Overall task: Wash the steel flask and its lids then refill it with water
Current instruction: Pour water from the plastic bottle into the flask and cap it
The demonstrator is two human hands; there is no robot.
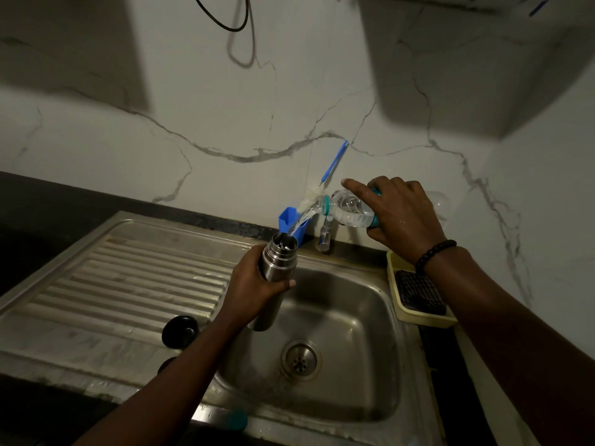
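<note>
My left hand (254,284) grips the steel flask (277,262) around its body and holds it tilted over the sink basin (363,317), its mouth open at the top. My right hand (399,217) grips a clear plastic water bottle (349,209) tipped to the left above the flask. A stream of water (299,222) runs from the bottle's neck into the flask's mouth. A black round lid (179,331) lies on the ribbed drainboard (128,284). Part of a second dark lid (165,363) shows beside my left forearm.
A blue holder (288,218) with a blue-handled bottle brush (335,164) stands behind the sink by the tap (325,239). A yellow tray (394,284) with a dark scrubber (418,294) sits right of the basin. A teal cap (236,420) lies on the sink's front rim.
</note>
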